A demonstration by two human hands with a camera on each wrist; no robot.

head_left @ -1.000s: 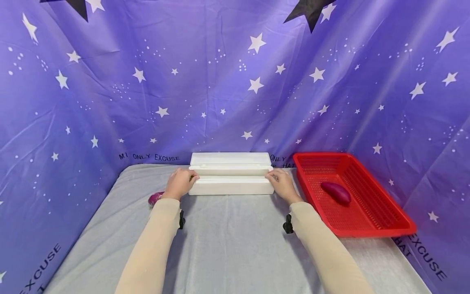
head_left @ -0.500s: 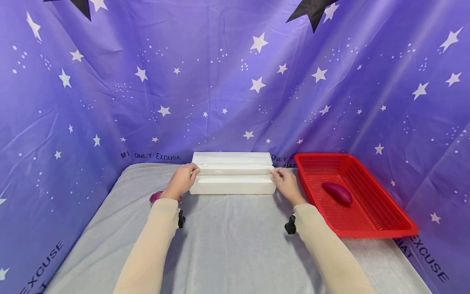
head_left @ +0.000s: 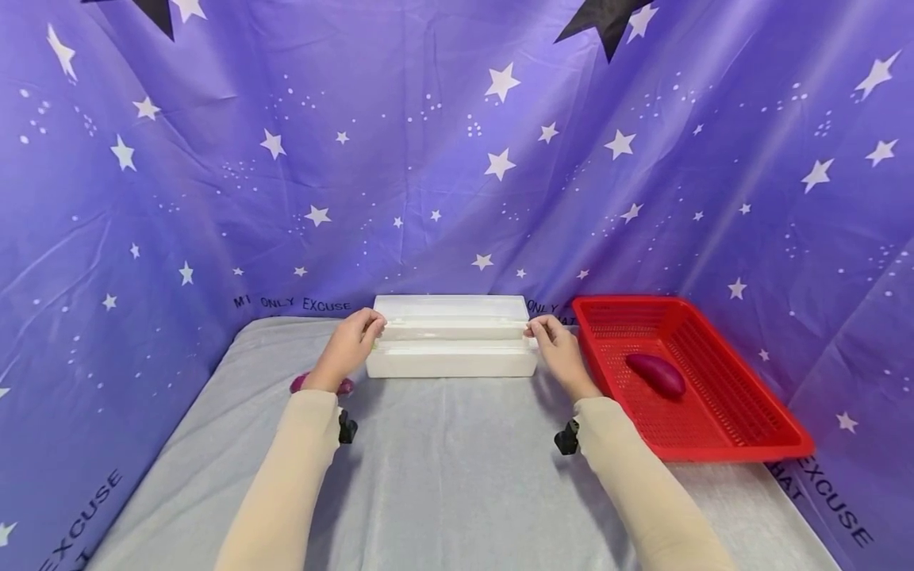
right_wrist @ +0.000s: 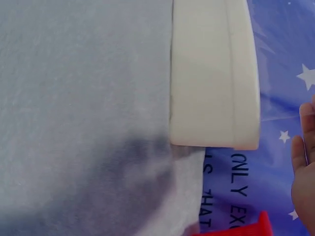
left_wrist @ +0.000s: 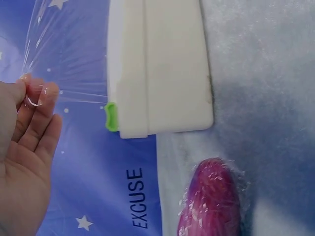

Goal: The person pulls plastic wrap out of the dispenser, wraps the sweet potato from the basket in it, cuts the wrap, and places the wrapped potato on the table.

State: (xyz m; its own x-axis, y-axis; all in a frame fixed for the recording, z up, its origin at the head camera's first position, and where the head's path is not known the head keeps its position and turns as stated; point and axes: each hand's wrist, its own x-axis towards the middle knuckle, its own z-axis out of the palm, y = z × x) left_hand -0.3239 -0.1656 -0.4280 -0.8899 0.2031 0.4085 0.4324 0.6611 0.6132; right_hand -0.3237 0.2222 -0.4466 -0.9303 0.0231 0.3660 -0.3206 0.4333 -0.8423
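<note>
A white cling film dispenser (head_left: 451, 365) stands at the back of the table with its lid (head_left: 451, 307) raised. My left hand (head_left: 348, 346) pinches one corner of the clear cling film (left_wrist: 81, 93) between thumb and fingers. In the left wrist view the film stretches taut from those fingertips to the box, where a green slider (left_wrist: 111, 117) sits at the end. At the box's other end my right hand (head_left: 560, 353) pinches the film's opposite corner; its fingertips are cut off in the right wrist view. Beside the left wrist lies a film-wrapped purple vegetable (left_wrist: 210, 201).
A red perforated basket (head_left: 721, 446) stands at the right, with one smooth purple vegetable (head_left: 655, 376), perhaps a sweet potato, inside. Grey cloth (head_left: 443, 476) covers the table. A purple star-patterned curtain (head_left: 428, 174) hangs close behind and at both sides.
Both hands have risen slightly from the dispenser's front edge toward the raised lid, drawing the film up with them. The basket and both purple vegetables have stayed in place.
</note>
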